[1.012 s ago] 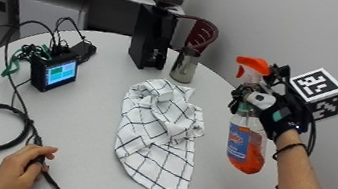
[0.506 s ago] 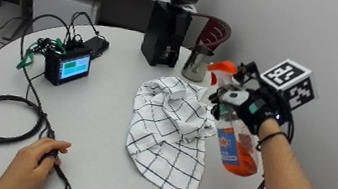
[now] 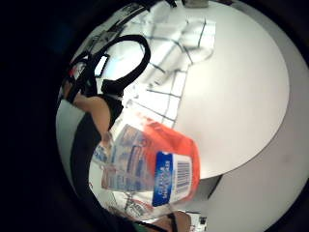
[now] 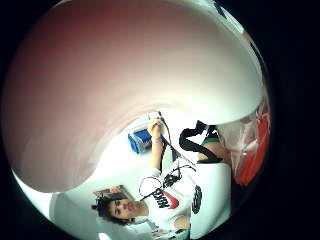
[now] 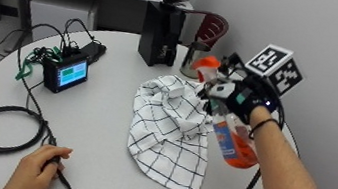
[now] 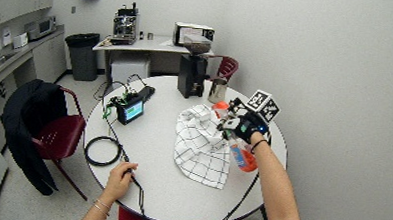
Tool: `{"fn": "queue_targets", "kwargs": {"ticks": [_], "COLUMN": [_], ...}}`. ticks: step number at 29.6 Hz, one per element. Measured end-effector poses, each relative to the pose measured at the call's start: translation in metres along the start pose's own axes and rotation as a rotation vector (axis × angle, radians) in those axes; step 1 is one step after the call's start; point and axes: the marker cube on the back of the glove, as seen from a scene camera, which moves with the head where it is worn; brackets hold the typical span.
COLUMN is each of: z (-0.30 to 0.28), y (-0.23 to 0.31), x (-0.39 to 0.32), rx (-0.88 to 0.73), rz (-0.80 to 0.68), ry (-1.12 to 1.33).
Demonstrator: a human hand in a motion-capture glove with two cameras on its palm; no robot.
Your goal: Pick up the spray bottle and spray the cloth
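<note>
A gloved right hand (image 5: 239,99) grips a spray bottle (image 5: 232,142) by its neck, fingers curled around it just under the orange spray head, holding it in the air and clear of the round white counter (image 5: 93,128). The bottle tilts, its nozzle end toward the checked cloth (image 5: 170,130) and its base toward the counter's right edge (orange liquid fills the lower part of the clear body). The little finger side palm view shows the bottle's label and barcode (image 3: 169,176) close to the palm, with the cloth (image 3: 178,48) on the counter beyond.

The white cloth with black grid lines lies crumpled near the counter's middle, one corner trailing toward the near edge. At the far edge stand a black coffee grinder (image 5: 164,23) with dark contents in its hopper and a metal pitcher (image 5: 191,65) just beside it. Toward the left edge sits a small black device (image 5: 66,73) with a lit screen, and a coiled black cable (image 5: 5,128). The bare left hand (image 5: 39,171) rests on the counter's near edge, touching a cable.
</note>
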Motion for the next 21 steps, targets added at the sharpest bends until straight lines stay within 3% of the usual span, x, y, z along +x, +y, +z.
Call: {"fn": "queue_targets", "kwargs": {"ticks": [5, 13, 21], "z": [-0.007, 0.034, -0.010], "y": [0.008, 0.003, 0.020], "x": [-0.015, 0.069, 0.015], "rx": [0.014, -0.099, -0.005], "rz": [-0.015, 0.139, 0.044], "ry": [0.016, -0.012, 0.048]}}
